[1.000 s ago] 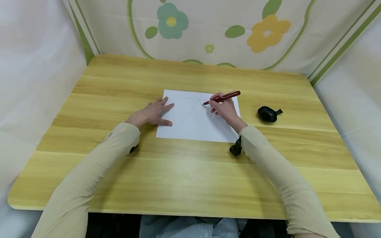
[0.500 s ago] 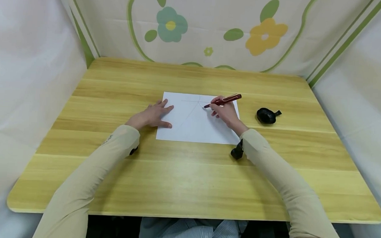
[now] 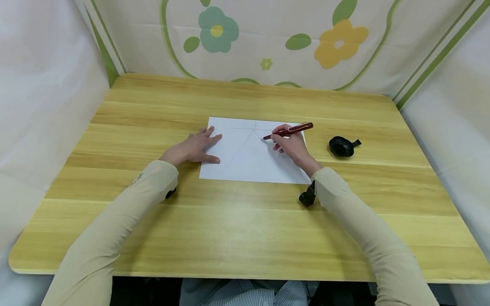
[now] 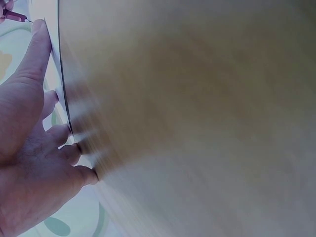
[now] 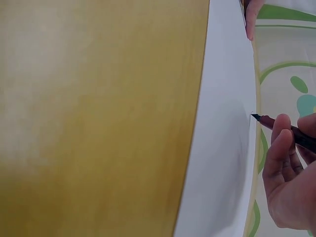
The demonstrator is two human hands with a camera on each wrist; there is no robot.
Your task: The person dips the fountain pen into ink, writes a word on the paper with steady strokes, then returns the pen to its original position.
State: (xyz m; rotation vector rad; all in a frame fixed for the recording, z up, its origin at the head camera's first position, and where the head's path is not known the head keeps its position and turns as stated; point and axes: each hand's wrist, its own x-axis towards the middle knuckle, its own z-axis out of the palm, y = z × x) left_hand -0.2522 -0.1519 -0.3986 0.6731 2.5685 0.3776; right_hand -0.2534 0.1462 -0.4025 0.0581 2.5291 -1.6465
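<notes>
A dark red fountain pen [image 3: 293,129] is pinched between the thumb and fingers of my right hand [image 3: 291,145], its barrel leaning back to the right. In the right wrist view the dark nib [image 5: 255,116] meets the white sheet of paper [image 5: 222,98]. Thin lines mark the upper part of the paper [image 3: 244,166]: one runs across, and others slant down from a crossing point near the top. My left hand [image 3: 194,147] lies with fingers spread on the paper's left edge; its thumb [image 4: 35,54] stretches along the sheet in the left wrist view.
To the right of the paper, a black rounded object with a short tab [image 3: 342,147] sits on the wooden table [image 3: 234,233]. Behind the table hangs a white cloth [image 3: 249,31] printed with flowers, and white cloth also stands at both sides.
The pen tip has shifted slightly down and right, and the short slanting line on the paper has grown longer. The left hand stays in place; the head view tilts a little.
</notes>
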